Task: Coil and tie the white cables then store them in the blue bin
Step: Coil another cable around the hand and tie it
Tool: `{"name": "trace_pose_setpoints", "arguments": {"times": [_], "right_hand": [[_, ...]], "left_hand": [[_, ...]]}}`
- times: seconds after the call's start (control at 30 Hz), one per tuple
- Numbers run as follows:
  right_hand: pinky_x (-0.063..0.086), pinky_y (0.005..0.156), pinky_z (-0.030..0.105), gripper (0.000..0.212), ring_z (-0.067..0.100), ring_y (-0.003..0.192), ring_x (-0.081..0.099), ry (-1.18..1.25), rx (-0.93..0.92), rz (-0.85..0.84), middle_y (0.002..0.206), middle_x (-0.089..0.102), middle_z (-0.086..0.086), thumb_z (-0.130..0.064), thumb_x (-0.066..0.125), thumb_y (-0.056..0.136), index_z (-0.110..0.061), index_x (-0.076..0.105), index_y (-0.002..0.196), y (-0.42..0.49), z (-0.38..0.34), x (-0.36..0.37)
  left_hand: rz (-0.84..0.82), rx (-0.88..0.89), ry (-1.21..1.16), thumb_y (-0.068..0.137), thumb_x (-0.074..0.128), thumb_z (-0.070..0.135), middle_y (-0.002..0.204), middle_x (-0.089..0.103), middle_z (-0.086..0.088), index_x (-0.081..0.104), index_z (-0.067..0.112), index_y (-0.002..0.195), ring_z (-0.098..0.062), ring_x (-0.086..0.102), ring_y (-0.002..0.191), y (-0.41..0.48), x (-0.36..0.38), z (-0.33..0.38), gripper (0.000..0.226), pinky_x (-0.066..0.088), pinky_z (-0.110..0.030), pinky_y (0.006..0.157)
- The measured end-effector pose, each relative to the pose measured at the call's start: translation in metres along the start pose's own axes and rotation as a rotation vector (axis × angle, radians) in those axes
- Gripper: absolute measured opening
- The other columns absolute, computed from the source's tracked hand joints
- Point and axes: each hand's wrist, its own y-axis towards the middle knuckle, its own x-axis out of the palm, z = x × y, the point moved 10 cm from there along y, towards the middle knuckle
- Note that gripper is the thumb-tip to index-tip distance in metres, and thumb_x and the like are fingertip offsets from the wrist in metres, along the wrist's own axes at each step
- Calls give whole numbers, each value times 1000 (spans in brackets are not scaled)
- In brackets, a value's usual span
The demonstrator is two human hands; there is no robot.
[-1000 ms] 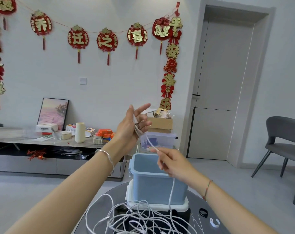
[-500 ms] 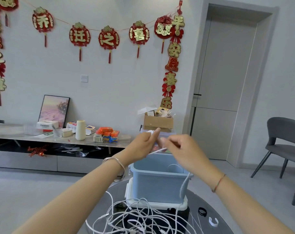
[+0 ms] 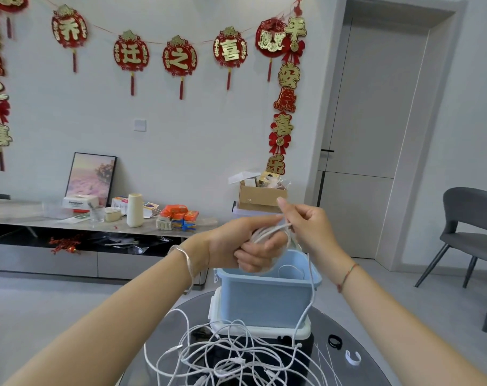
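Above blue bin (image 3: 264, 299) | left hand (image 3: 236, 246) grips coiled white cable (image 3: 267, 232) | right hand (image 3: 312, 227) pinches it | box (image 3: 79, 203): Panasonic

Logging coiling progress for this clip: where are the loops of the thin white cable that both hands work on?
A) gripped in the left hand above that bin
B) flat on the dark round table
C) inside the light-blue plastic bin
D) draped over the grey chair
A: the left hand grips the looped white cable above the light-blue plastic bin; the right hand pinches it.
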Motion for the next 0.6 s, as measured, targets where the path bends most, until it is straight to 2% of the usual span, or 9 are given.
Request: {"name": "trace_pose_setpoints", "arguments": {"times": [0.1,0.17,0.3,0.37,0.43,0.5,0.6], "right_hand": [[26,39,16,47,8,39,28,99,216,-50,44,33,-6,-41,50,95,-16,44,56,-5,27,18],[19,35,15,50,6,33,23,126,286,-95,43,31,-5,-38,41,99,-17,40,53,-11,35,30],[18,36,16,52,5,32,23,49,277,-255,39,31,-8,-37,30,102,-11,53,63,-31,47,57],[25,41,19,51,6,38,30,-116,210,-318,42,36,-10,-39,31,102,-13,60,70,-39,53,64],[31,48,22,42,10,51,40,-322,143,-413,53,42,-8,-37,34,101,-17,65,82,-49,57,71],[35,56,24,31,12,61,45,-439,83,-490,63,46,-5,-37,38,100,-19,62,91,-58,53,78],[33,59,27,28,11,61,42,-497,-3,-508,67,46,-3,-40,39,99,-19,48,83,-65,37,83]], "left_hand": [[-75,174,-216,94,52,34,41,24,6,50,15,64,-8,19,32,-5,-1,20,35,17,-17,34],[-43,326,-360,94,53,29,41,24,5,52,13,65,-9,20,32,-7,-12,36,33,18,-18,35],[359,588,-499,96,38,32,37,28,5,55,13,68,-6,23,29,-22,-66,51,38,22,-15,32],[590,672,-494,100,34,32,39,30,6,55,14,75,-4,28,29,-35,-90,52,37,27,-14,31],[797,714,-456,103,32,34,44,39,7,61,14,89,-4,37,34,-48,-109,48,39,36,-14,36],[894,725,-447,103,31,34,54,59,6,65,15,100,-4,56,45,-56,-120,41,40,47,-15,45],[915,737,-506,104,29,33,86,73,-1,59,12,117,-12,72,73,-60,-132,25,39,57,-19,62]]}}
